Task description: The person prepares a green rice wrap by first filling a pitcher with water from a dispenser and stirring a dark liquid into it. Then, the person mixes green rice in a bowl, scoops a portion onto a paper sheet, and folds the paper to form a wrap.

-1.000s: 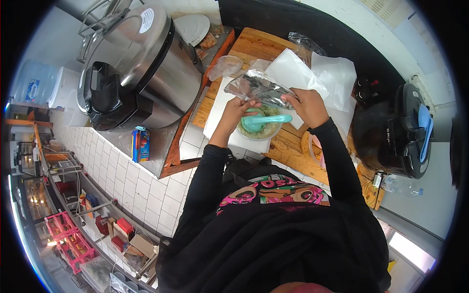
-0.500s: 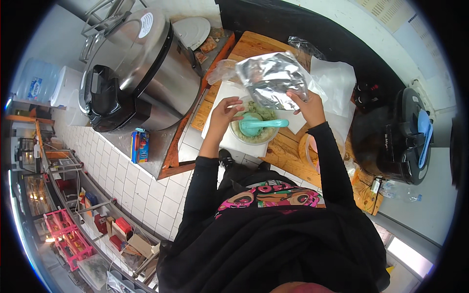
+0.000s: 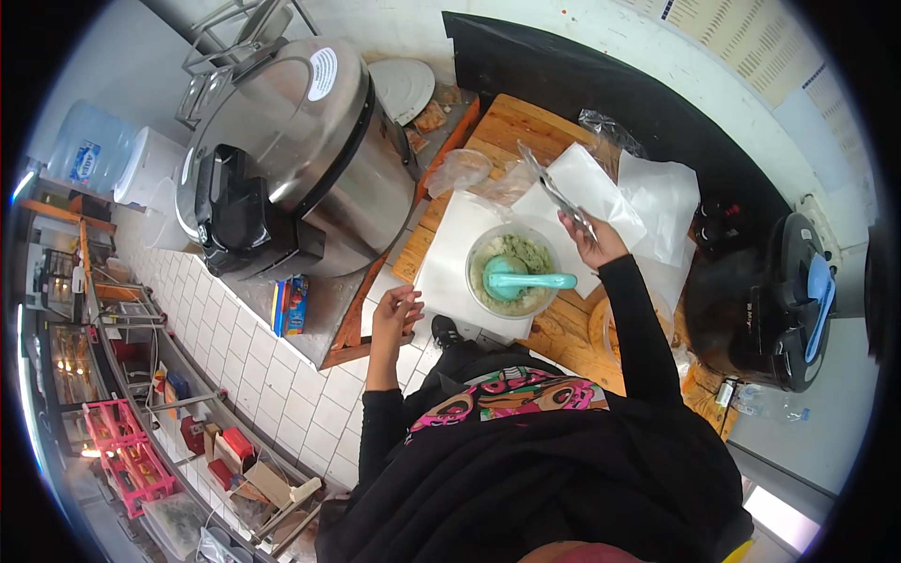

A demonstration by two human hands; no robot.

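Note:
My right hand (image 3: 599, 242) grips a silver foil pouch (image 3: 554, 190), now turned nearly edge-on, above the white papers (image 3: 587, 188) on the wooden table. My left hand (image 3: 397, 314) hangs left of the table's front, over the floor, its fingers loosely curved and apart with nothing in them. Between the hands stands a round whitish tub (image 3: 475, 293) holding green and white crumbly food. In it rests a turquoise scoop (image 3: 530, 281), its handle over the tub's right rim. Neither hand touches the tub or the scoop.
At left stands a large steel cooker (image 3: 310, 159) with a black handle. A black cooker (image 3: 751, 310) with a blue paddle (image 3: 815, 310) is at right. Crumpled clear plastic bags (image 3: 465, 171) lie at the table's back left. A clear tub (image 3: 610, 328) sits by my right forearm.
The foil pouch has turned from broad side to nearly edge-on in my right hand. My left hand has drawn back from beside the tub, toward me and left. The view has shifted.

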